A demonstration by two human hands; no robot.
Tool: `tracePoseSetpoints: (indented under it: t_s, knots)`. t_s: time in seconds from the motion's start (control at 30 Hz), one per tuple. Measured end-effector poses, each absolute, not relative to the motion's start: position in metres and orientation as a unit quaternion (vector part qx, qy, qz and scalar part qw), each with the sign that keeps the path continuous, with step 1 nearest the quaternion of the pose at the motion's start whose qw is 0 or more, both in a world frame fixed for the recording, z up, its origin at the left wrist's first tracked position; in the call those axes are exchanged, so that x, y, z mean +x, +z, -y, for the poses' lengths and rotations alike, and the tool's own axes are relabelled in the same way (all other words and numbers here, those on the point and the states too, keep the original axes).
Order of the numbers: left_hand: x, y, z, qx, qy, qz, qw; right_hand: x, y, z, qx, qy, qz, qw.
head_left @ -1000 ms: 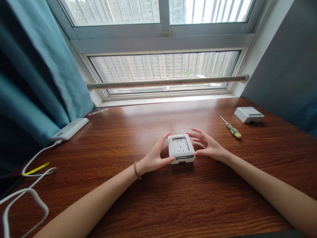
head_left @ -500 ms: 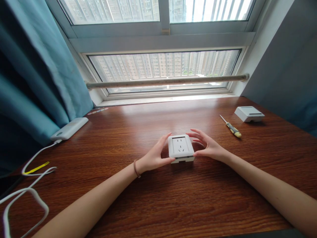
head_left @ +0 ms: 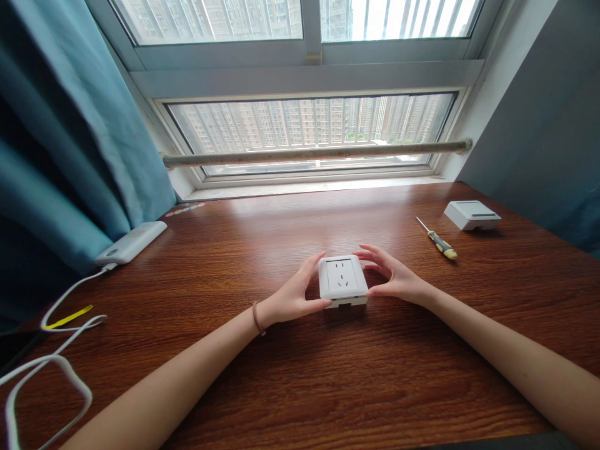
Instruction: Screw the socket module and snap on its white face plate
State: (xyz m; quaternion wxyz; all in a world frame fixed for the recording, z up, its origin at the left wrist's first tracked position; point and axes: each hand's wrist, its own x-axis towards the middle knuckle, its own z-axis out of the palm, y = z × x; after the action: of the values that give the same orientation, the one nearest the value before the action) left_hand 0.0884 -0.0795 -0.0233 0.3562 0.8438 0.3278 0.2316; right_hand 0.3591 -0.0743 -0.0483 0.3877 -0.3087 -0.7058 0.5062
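Note:
A white square wall socket rests on the wooden table in front of me, its slotted face up. My left hand grips its left side, with the thumb at the near left corner and the fingers along the far left edge. On the opposite side, my right hand has its thumb at the near right corner and its fingertips by the far right corner. Both hands curve around the socket. Below its front edge, part of the white base with a small notch shows. The outer fingers of my left hand are hidden.
A screwdriver with a yellow and grey handle lies to the right. Behind it sits another white box-like piece. At left are a white power strip, its looped cable, a yellow strip and a blue curtain.
The dark gap along the far edge of the socket's inner panel looks narrower, as does the one under its front edge. Both hands have barely moved.

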Motion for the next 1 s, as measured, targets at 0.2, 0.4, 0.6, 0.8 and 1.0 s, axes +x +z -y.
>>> tracePoseSetpoints:
  t_s: [0.2,0.4,0.6,0.8,1.0]
  knots:
    - [0.089,-0.022,0.08,0.85,0.22,-0.332,0.345,0.36,-0.051,0.072,-0.306,0.507,0.708,0.384]
    - [0.09,-0.022,0.08,0.855,0.21,-0.342,0.328,0.361,-0.052,0.072,-0.299,0.504,0.717,0.377]
    - [0.09,-0.024,0.079,0.856,0.223,-0.34,0.321,0.36,-0.046,0.074,-0.313,0.497,0.73,0.348]
    - [0.091,-0.026,0.078,0.85,0.235,-0.339,0.328,0.359,-0.042,0.074,-0.307,0.47,0.761,0.326]
    - [0.091,-0.025,0.079,0.843,0.24,-0.339,0.341,0.358,-0.043,0.074,-0.314,0.465,0.76,0.327]
